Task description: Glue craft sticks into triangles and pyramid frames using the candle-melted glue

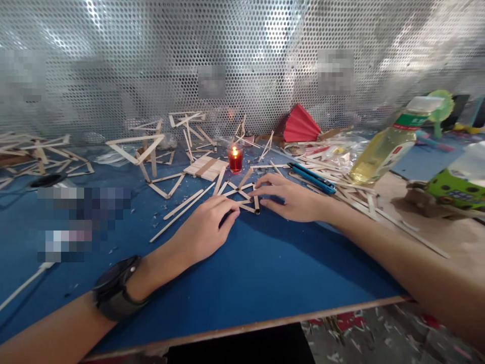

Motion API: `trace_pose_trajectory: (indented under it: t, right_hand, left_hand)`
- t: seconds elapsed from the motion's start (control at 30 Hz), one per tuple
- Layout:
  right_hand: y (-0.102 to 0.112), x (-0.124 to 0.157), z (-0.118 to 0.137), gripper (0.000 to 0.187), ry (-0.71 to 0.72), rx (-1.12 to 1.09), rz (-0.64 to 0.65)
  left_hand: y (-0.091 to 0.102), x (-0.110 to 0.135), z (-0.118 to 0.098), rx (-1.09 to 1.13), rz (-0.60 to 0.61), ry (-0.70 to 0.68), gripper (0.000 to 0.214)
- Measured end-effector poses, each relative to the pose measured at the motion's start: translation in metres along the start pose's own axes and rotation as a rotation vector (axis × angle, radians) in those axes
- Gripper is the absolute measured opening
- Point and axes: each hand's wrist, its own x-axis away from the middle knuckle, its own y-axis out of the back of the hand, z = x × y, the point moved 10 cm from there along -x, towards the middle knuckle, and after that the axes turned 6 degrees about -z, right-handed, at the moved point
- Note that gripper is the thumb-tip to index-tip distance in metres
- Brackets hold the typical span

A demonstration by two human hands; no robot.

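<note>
In front of me a small frame of joined craft sticks (246, 206) lies on the blue table, with dark marks at some of its joints. My left hand (206, 225), with a dark watch on the wrist, rests at its left side. Thumb and forefinger close together on the frame's edge, while the other fingers are hidden. From the right, my right hand (291, 198) reaches over the frame with its fingers apart. Its fingertips are close to the upright stick at the right end; I cannot tell whether they touch. A lit candle in a red glass (235, 159) stands just behind.
A bundle of craft sticks (206, 167) lies left of the candle. Joined stick shapes (136, 146) fill the back left. At right are a blue utility knife (312, 178), loose sticks (352, 194) and a tilted bottle of yellow liquid (386, 146). A perforated metal panel (250, 45) rises behind.
</note>
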Motion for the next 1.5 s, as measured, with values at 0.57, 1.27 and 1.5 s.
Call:
trace_pose_trajectory:
  t: [0.57,1.27,1.5]
  right_hand:
    - [-0.009,-0.015,-0.022,0.035,0.117,0.294,0.100]
    - [-0.024,-0.018,-0.006,0.029,0.631,0.770,0.146]
    - [-0.021,-0.026,-0.007,0.027,0.603,0.797,0.113]
  left_hand:
    - [0.005,0.011,0.006,-0.248,-0.002,0.069,0.026]
    - [0.002,0.014,0.010,-0.327,0.072,0.120,0.025]
    - [0.010,0.012,0.019,-0.281,0.035,0.200,0.022]
